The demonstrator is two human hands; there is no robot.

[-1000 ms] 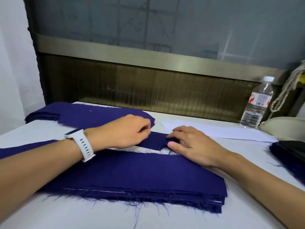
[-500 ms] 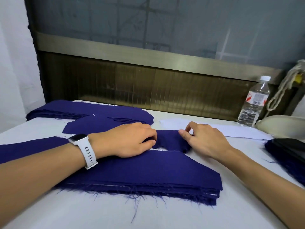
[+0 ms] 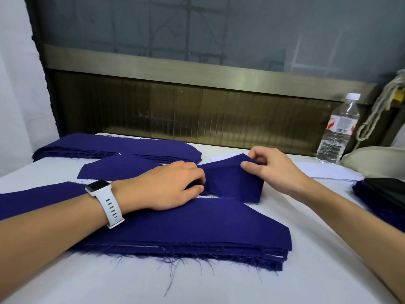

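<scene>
White desk [image 3: 197, 286]: I log left grip [image 3: 171, 185] and right grip [image 3: 271, 170], both pinching one purple fabric piece [image 3: 232, 183], just behind the fabric stack [image 3: 197, 229].

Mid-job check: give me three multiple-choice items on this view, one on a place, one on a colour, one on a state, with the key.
1. Where does the water bottle stand? A. far right, by the back panel. B. far left. C. lying at the near edge.
2. What colour is the watch strap? A. black. B. white. C. red.
3. What is the right hand doing? A. lying flat. B. gripping the bottle. C. pinching the small cloth piece.
Key: 1 A, it stands at the table's rear right; 2 B, the strap is white; 3 C, it pinches the piece's upper corner.
</scene>
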